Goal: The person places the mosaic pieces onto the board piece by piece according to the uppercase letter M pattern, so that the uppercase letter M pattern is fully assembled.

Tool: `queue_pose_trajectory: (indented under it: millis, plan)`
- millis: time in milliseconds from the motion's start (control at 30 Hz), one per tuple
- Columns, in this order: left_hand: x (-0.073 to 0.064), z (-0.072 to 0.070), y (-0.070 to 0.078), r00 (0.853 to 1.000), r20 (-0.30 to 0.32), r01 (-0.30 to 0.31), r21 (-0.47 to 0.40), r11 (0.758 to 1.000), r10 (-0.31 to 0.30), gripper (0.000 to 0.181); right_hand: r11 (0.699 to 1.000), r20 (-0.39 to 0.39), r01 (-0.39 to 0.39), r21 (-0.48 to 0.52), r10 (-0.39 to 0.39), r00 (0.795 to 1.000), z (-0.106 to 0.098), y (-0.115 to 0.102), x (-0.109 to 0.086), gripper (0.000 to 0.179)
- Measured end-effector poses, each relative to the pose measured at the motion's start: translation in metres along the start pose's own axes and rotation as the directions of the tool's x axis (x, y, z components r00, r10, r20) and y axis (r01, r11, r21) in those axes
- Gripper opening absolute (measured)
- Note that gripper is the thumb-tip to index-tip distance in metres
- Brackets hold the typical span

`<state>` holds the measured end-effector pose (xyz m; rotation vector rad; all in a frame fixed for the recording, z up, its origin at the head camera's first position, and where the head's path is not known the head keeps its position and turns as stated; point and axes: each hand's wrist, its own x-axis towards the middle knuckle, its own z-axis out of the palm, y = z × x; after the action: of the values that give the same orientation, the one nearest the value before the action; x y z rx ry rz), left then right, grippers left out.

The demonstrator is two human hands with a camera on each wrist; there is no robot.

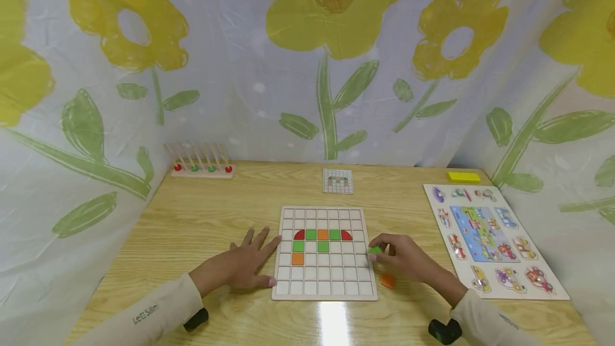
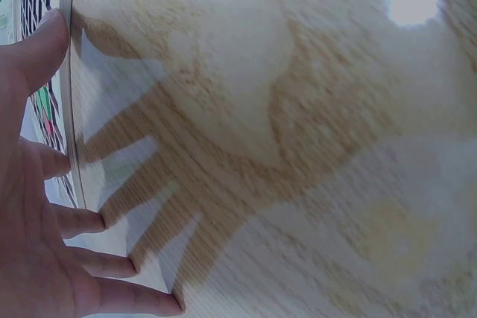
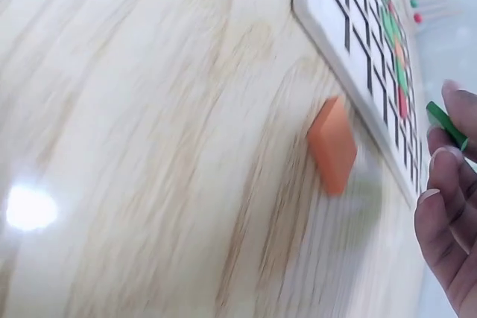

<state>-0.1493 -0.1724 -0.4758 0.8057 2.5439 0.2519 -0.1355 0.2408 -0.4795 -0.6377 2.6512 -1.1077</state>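
A white grid board [image 1: 323, 286] lies on the table with green, orange and red tiles set in some of its cells. The left hand [image 1: 244, 262] has its fingers spread, fingertips on the table and thumb at the board's left edge. Beside the right edge, the right hand [image 1: 402, 256] pinches a green tile [image 1: 375, 250] between thumb and fingers. That green tile [image 3: 446, 122] shows edge-on in the right wrist view. A loose orange tile [image 1: 387, 281] lies on the table just below the right hand, near the board's lower right side.
Behind the board lies a small pattern card [image 1: 338, 181]. A peg stand [image 1: 203, 171] with red and green beads is at the back left. On the right lie a picture puzzle board [image 1: 495, 242] and a yellow block [image 1: 463, 177]. A flowered curtain surrounds the table.
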Motion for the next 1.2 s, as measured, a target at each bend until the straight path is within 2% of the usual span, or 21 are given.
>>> queue_pose_trajectory:
  millis: [200,500,1033,1200]
  plan:
    - [0.001,0.001,-0.002,1.0,0.007,0.004,-0.002,1.0,-0.004,0.097,0.999,0.005,-0.007,0.045,0.007,1.0,0.009,-0.007,0.014,0.024]
    - [0.0,0.002,-0.002,1.0,-0.004,-0.001,0.005,1.0,0.001,0.097,0.998,0.009,-0.009,0.061,0.008,1.0,0.016,-0.017,0.023,0.024]
    - [0.001,0.001,-0.001,1.0,-0.011,0.001,0.005,1.0,-0.001,0.095,0.989,0.056,-0.032,0.147,0.024,0.998,0.023,-0.012,0.031,0.026]
    - [0.0,0.001,0.0,1.0,-0.008,0.0,-0.002,1.0,0.0,0.095,0.99,0.051,-0.033,0.136,0.026,0.998,0.025,-0.01,0.033,0.025]
